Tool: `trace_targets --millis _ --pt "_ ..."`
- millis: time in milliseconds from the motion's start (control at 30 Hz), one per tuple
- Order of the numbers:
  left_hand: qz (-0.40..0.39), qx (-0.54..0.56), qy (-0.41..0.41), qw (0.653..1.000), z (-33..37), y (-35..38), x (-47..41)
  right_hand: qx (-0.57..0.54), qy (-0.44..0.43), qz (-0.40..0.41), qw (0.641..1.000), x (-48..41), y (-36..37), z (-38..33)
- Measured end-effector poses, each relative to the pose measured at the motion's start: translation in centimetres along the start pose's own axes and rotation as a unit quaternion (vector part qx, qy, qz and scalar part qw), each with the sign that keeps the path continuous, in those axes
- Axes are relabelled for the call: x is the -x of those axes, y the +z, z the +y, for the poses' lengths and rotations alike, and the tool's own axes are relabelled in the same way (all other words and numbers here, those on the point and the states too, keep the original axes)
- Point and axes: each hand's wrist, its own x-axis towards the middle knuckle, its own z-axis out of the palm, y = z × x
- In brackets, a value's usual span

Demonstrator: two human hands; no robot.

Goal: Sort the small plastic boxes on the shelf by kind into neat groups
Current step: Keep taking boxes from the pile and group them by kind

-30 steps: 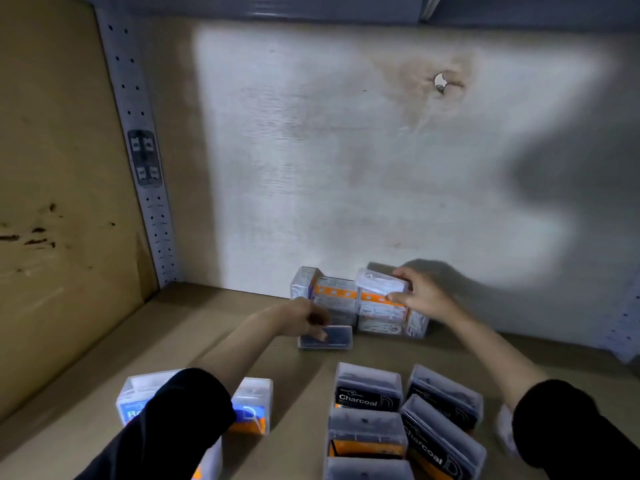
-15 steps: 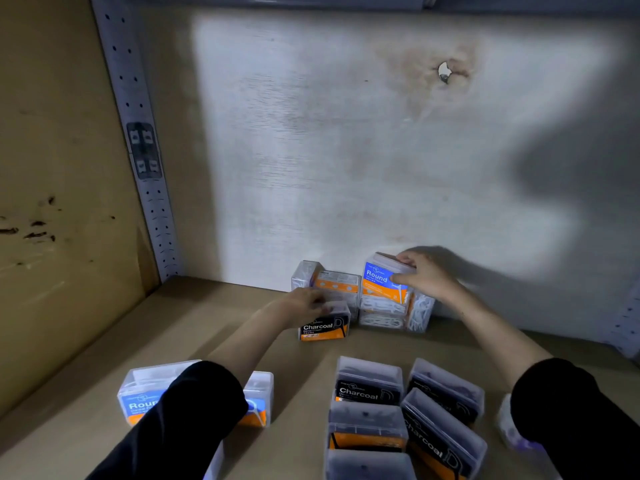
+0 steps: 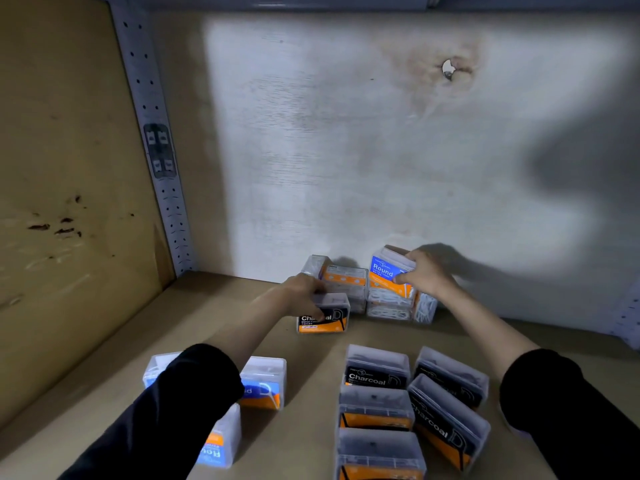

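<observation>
Clear plastic with a black-and-orange "Charcoal" label: this small box [image 3: 325,318] stands on the brown shelf board [image 3: 207,323] at mid-frame, just in front of the row along the pale back wall [image 3: 346,168]. The left grip [image 3: 304,296] is curled round its left end and top. Its label faces the camera, and its long axis runs left to right across the frame, roughly parallel to the wall.

Just to the right, the right grip [image 3: 427,275] pinches a clear box with a blue-and-orange "Round" label [image 3: 388,271]. It rests on a stack of clear boxes of white picks [image 3: 391,304] against the wall. The box is tilted, label towards the camera, and its long axis seems to dip towards the right of the frame.

Five more Charcoal boxes [image 3: 377,372] cluster at lower right. Round boxes [image 3: 265,382] sit at lower left, partly behind the black left sleeve [image 3: 173,410].

Trouble would most likely start at the stack. Pulling the tilted Round box off at an angle could drag the smooth boxes beneath it askew or tip them, and no free hand is there to steady them. The Charcoal box, held by one end, could swing or slip. Set down carelessly, it might knock the tight lower-right cluster out of line. A withdrawing sleeve could likewise sweep the lower-left boxes.
</observation>
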Motion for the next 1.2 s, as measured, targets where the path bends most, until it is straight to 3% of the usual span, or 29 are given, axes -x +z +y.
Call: trace_targets --millis 600,767,1000,1200 --pt "0.055 -0.023 0.009 0.998 1.0 -4.8 8.7 0.006 -0.020 0.008 1.000 7.6 -2.6 -4.4" --pt "0.066 -0.025 0.011 0.997 1.1 -5.9 11.4 0.041 -0.051 -0.025 0.998 10.3 -0.9 -7.0" --pt "0.074 -0.051 0.004 0.996 -0.3 -8.0 15.4 -0.003 -0.085 -0.090 0.992 12.2 4.2 -11.2" --pt "0.080 -0.071 -0.013 0.994 -2.5 -9.2 18.2 0.072 -0.087 -0.157 0.981 12.8 8.4 -12.9"
